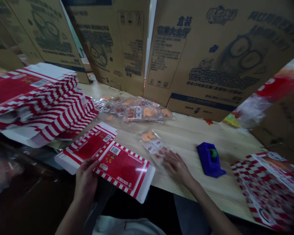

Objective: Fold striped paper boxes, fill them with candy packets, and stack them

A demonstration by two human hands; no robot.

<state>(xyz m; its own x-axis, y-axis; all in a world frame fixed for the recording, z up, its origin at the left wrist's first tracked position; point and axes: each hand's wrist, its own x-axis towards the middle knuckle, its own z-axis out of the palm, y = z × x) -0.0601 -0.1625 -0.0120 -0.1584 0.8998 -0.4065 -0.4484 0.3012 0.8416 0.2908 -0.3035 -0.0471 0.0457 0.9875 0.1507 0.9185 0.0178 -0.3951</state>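
Head view: left hand (87,174) grasps the red carton (127,168) at its 3 o'clock. Right hand (176,164) contacts the clear packet (150,143) lying on the desk (186,129) at its 10 o'clock; whether it grips cannot be told. Blue dispenser (209,161): 3 o'clock from right hand.

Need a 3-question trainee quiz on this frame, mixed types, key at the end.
1. Which hand holds the front carton?
a) left
b) right
c) neither

2. True or false: the right hand is touching the blue dispenser.

3. What stands upright along the back of the table?

Key
1. a, the left hand.
2. False; its fingers are at a clear packet, apart from the dispenser.
3. Printed cardboard.
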